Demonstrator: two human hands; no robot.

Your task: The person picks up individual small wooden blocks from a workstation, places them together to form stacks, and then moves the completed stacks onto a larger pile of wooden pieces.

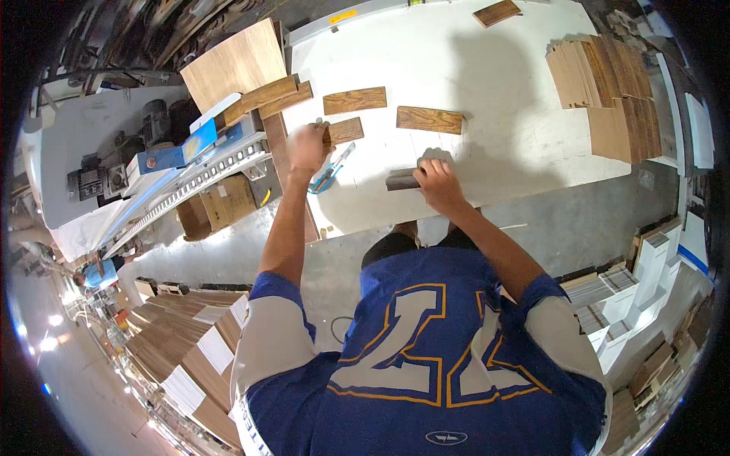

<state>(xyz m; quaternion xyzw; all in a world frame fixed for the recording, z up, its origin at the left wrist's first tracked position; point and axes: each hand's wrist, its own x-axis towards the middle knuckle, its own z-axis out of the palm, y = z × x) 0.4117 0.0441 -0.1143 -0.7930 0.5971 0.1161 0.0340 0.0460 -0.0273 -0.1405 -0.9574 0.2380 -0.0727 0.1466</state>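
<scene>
My right hand [439, 183] is closed on a dark grey flat strip [401, 181] near the front edge of the white table [525, 99]. To the left, my left hand [306, 148] is smeared by motion, its fingers at the left end of a small brown wood-grain plank [347, 131]. Whether it grips that plank I cannot tell. Just right of this hand lies a blue-handled tool [327, 176] with a thin pale blade-like part. Two more small planks lie farther back: one on the left [354, 100] and another [429, 119] in the middle.
Stacked light and dark planks [601, 91] stand at the table's right end, and a single plank [496, 13] lies at the far edge. A pale wood panel [236, 64], more planks [266, 95] and a blue-and-white machine [182, 152] are at left. A cardboard box [228, 201] sits below.
</scene>
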